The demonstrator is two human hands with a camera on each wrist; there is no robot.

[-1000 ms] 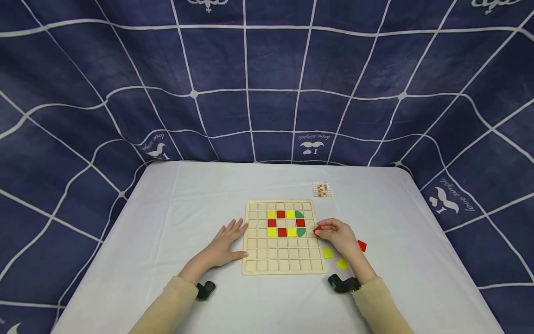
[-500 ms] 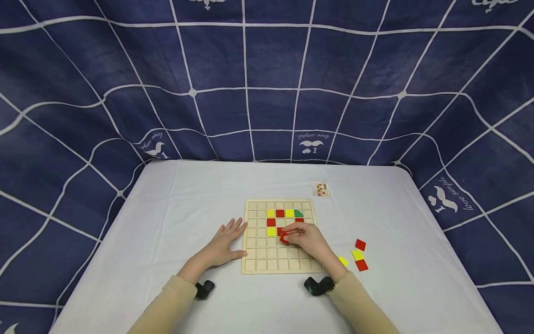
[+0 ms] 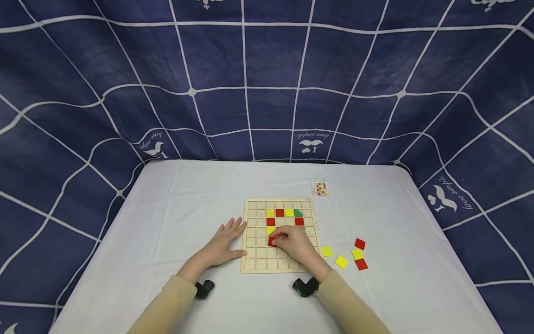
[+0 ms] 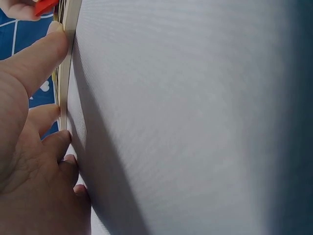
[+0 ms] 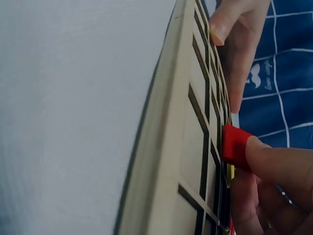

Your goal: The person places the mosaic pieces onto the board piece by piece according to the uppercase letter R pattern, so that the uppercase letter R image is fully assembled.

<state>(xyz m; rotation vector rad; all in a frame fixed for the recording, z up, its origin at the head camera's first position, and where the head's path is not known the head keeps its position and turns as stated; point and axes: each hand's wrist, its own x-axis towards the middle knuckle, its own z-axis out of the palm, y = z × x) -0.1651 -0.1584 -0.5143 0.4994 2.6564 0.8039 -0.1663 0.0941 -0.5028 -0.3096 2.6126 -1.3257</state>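
The right hand (image 3: pixel 294 243) lies over the lower middle of the wooden grid board (image 3: pixel 255 264), its fingers curled round a red square tile (image 3: pixel 272 241) that it pinches at its fingertips; in the right wrist view the same tile (image 5: pixel 235 146) sits edge-on against the board's face, pressed there by a fingertip (image 5: pixel 264 159), and it is not clear whether it is fully seated in a cell. The left hand (image 3: pixel 225 243) rests flat on the tabletop (image 3: pixel 175 213) just beside the board's left edge, fingers straight and spread, holding nothing; the left wrist view shows its thumb (image 4: pixel 41 51) touching that edge. On the board, above the right hand, a partial ring of tiles shows: a yellow tile (image 3: pixel 270 213), a red tile (image 3: pixel 280 213), another yellow tile (image 3: pixel 289 213) and a green rounded piece (image 3: pixel 298 213) in one row, with red tiles (image 3: pixel 270 221) at either side in the row below it and one more yellow tile (image 3: pixel 270 230) under that; the rest of the ring is hidden by the hand. On the tabletop to the right of the board lie loose tiles: two yellow ones (image 3: pixel 327 251) near the board, then a yellow and two red ones (image 3: pixel 360 244) a little farther out. A small pattern card (image 3: pixel 320 188) lies beyond the board's far right corner. A dark blue cloth (image 3: pixel 267 69) with a white grid hangs behind the tabletop.
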